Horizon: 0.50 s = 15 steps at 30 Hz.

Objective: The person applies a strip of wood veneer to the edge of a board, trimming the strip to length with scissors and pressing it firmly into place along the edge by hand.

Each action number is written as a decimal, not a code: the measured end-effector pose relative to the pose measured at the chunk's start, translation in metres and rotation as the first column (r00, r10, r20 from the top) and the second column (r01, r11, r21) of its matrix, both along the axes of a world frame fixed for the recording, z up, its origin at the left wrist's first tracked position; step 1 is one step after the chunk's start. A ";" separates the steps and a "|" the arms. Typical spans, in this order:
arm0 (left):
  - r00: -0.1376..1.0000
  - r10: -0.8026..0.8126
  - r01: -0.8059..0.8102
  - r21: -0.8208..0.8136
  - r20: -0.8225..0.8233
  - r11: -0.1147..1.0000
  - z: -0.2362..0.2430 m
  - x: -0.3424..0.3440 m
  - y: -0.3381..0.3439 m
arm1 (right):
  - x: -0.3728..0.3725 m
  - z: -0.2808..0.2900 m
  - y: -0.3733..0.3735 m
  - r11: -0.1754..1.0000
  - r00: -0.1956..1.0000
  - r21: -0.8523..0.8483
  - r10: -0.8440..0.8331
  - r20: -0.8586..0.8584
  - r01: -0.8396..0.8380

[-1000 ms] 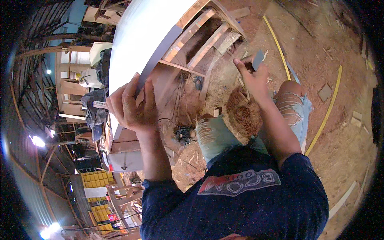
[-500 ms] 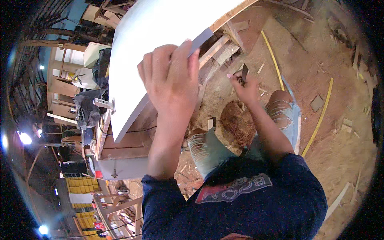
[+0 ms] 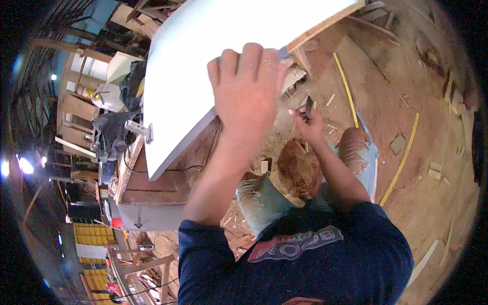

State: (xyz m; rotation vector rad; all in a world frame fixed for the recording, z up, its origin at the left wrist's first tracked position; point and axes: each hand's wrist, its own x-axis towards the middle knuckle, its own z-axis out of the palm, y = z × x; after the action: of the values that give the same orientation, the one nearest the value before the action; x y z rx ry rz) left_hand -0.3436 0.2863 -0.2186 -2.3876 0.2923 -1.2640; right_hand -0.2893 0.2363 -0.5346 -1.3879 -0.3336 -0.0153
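Observation:
A large white curved board [image 3: 188, 66] stretches across the upper middle. Along its near edge runs a grey edging strip [image 3: 190, 137], while bare wood edge [image 3: 325, 24] shows farther right. My left hand [image 3: 246, 89] lies curled over that edge, knuckles up, closed on the strip and board; its fingertips are mostly hidden. Lower and to the right, away from the board, my right hand [image 3: 314, 127] is closed round a dark flat-bladed tool [image 3: 309, 102]. The tool's blade points up, and its handle is largely hidden by my fingers.
Beneath the board stands a brown wooden box-like support [image 3: 157, 190] with a black cable. A metal hinge [image 3: 140, 129] sticks out at the board's left corner. Yellow strips [image 3: 401, 160] and wood scraps lie on the sawdust-covered floor. Black plastic [image 3: 109, 134] hangs at left.
My left hand has slid right and away along the board's edge, with the strip now against the edge near it. My right hand still holds the dark tool in almost the same place.

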 end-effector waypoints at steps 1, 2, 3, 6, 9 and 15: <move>1.000 0.012 -0.012 0.001 0.017 1.000 0.001 0.002 0.000 | 0.001 -0.004 0.000 0.999 0.999 -0.020 -0.034 0.003 0.034; 1.000 0.014 -0.014 -0.006 0.018 1.000 0.001 0.004 -0.002 | 0.004 -0.011 0.000 0.999 0.999 -0.022 -0.024 0.022 0.025; 1.000 0.016 -0.015 -0.012 0.018 1.000 0.002 0.006 -0.004 | 0.007 -0.018 -0.001 0.999 0.998 0.021 0.036 -0.054 -0.035; 0.999 0.040 -0.040 0.001 -0.021 0.999 0.005 0.011 -0.012 | 0.024 -0.033 -0.006 0.997 0.994 0.073 0.038 -0.103 -0.031; 0.995 0.088 -0.087 0.017 -0.049 0.996 0.010 -0.009 -0.002 | 0.007 0.027 -0.015 0.969 0.958 0.231 0.145 -0.246 -0.088; 0.995 0.046 -0.057 -0.130 -0.086 0.990 0.011 -0.072 0.031 | 0.009 0.141 -0.067 0.789 0.943 0.614 0.213 -0.257 -0.011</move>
State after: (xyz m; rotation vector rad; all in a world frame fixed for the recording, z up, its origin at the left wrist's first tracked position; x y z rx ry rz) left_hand -0.4161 0.3170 -0.2081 -2.5473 0.1750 -1.1976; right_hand -0.2808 0.1690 -0.3933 -0.7040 -0.1206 0.1859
